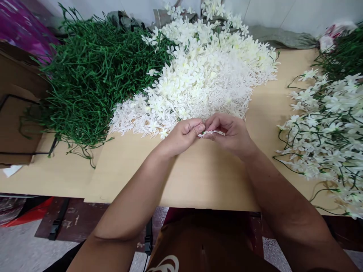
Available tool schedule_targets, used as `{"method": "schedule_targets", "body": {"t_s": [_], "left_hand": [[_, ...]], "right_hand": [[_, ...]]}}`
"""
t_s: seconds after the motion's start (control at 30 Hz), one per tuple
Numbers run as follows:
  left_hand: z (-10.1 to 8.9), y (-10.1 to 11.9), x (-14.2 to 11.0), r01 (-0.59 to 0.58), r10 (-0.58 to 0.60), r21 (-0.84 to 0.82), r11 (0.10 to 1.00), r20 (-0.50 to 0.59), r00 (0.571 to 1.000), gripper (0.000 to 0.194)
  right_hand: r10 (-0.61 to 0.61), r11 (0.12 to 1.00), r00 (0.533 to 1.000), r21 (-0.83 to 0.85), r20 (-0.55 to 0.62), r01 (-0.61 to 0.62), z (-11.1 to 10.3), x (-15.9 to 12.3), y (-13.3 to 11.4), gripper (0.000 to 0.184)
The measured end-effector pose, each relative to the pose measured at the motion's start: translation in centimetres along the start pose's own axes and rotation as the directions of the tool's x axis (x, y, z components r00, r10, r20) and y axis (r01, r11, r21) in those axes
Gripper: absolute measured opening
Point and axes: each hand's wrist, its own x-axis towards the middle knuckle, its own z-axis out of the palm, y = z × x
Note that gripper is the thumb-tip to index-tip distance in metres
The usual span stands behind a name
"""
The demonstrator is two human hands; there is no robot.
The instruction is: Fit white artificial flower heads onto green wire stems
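My left hand [184,134] and my right hand [228,132] meet over the middle of the wooden table [198,177], fingers curled and pinched together. Between them they hold a small white plastic flower sprig [212,132], which sticks out toward the right hand. Just behind my hands lies a big heap of loose white artificial flowers [204,71]. A large pile of green plastic stems [90,79] fills the table's left side.
A pile of white flowers mounted on green stems [326,128] covers the right side of the table. A cardboard box [17,117] stands at the far left. Grey cloth [280,37] lies along the back wall.
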Motion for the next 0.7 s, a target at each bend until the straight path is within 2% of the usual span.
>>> {"method": "schedule_targets", "body": {"t_s": [0.2, 0.43, 0.7], "left_hand": [[0.5, -0.3, 0.2, -0.03, 0.031, 0.041, 0.999, -0.019, 0.999, 0.052], [0.8, -0.3, 0.2, -0.062, 0.063, 0.055, 0.997, -0.015, 0.998, 0.048], [1.5, -0.3, 0.4, -0.046, 0.048, 0.071, 0.996, -0.016, 0.999, 0.05]], "right_hand": [[0.048, 0.998, 0.998, -0.046, -0.042, -0.05, -0.2, 0.1, 0.4, 0.034], [0.129, 0.99, 0.992, 0.061, -0.005, -0.128, -0.7, 0.3, 0.2, 0.038], [0.198, 0.98, 0.978, -0.025, -0.06, -0.199, -0.8, 0.5, 0.5, 0.044]]}}
